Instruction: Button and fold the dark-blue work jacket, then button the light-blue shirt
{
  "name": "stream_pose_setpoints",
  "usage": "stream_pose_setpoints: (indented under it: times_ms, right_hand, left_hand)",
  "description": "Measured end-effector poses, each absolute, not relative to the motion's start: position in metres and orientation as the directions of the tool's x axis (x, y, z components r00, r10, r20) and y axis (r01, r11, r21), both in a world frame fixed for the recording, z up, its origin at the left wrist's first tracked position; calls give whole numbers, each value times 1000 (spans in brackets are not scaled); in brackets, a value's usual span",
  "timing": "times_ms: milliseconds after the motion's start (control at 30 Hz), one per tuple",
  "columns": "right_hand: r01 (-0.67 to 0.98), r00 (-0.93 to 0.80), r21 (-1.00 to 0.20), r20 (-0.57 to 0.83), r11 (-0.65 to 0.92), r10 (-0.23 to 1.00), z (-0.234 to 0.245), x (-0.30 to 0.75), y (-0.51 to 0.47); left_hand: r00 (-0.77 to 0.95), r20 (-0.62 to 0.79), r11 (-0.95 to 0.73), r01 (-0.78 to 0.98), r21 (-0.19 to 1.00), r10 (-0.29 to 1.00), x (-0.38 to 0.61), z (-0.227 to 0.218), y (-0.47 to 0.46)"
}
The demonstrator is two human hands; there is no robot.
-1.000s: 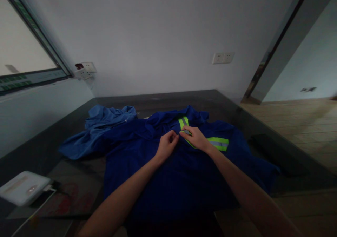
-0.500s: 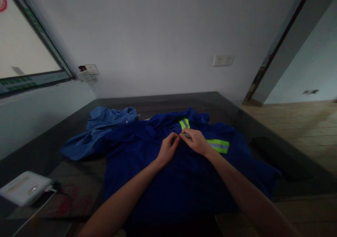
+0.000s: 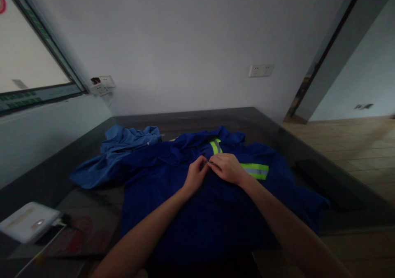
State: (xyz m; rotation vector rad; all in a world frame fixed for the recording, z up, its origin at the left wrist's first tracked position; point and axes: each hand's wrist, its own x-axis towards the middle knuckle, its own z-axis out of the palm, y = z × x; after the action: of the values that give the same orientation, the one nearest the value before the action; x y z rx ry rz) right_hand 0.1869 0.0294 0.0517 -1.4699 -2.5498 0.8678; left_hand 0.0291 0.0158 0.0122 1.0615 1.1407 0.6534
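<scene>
A dark blue work jacket (image 3: 216, 212) with yellow-green reflective stripes (image 3: 257, 170) lies spread on a dark table (image 3: 191, 117). My left hand (image 3: 195, 175) pinches the jacket's fabric at the front opening near the collar. My right hand (image 3: 226, 167) meets it there, fingers closed on the opposite edge of the fabric by the stripe. The fingertips of both hands touch each other.
A lighter blue garment (image 3: 119, 148) is bunched at the back left of the table. A white box-shaped device (image 3: 27, 221) with a cable sits at the near left corner. A dark flat object (image 3: 321, 179) lies to the right. Wall sockets (image 3: 261, 69) are behind.
My hands have drawn slightly closer together at the jacket's front, and my right hand now covers more of the stripe's end. The jacket has hardly shifted.
</scene>
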Motion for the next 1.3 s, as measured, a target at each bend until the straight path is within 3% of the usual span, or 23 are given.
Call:
stream_pose_setpoints:
  times_ms: [300, 533, 633, 733, 833, 1000, 1133, 1300]
  right_hand:
    - [761, -390, -616, -182, 204, 902, 54, 194, 33]
    - [724, -545, -576, -137, 381, 827, 52, 195, 30]
    - [716, -544, -589, -132, 376, 829, 51, 194, 30]
    - [744, -401, -619, -109, 254, 910, 47, 197, 32]
    - [793, -138, -607, -106, 46, 985, 41, 207, 37]
    - [822, 162, -535, -112, -197, 980, 33, 238, 49]
    - [813, 293, -518, -30, -265, 956, 29, 260, 54]
    - [776, 200, -610, 1, -158, 980, 35, 261, 55]
  left_hand:
    - [303, -374, 391, 7, 920, 876, 27, 9, 19]
    - [276, -330, 336, 26, 942, 903, 28, 12, 19]
    - [262, -314, 313, 47, 949, 913, 28, 12, 20]
    - [223, -312, 308, 55, 950, 923, 26, 12, 22]
    - [188, -315, 304, 86, 949, 930, 24, 8, 24]
    - [259, -340, 292, 208, 934, 904, 21, -13, 24]
    - [341, -320, 181, 380, 907, 884, 20, -27, 19]
    - [369, -307, 129, 434, 892, 877, 19, -30, 15]
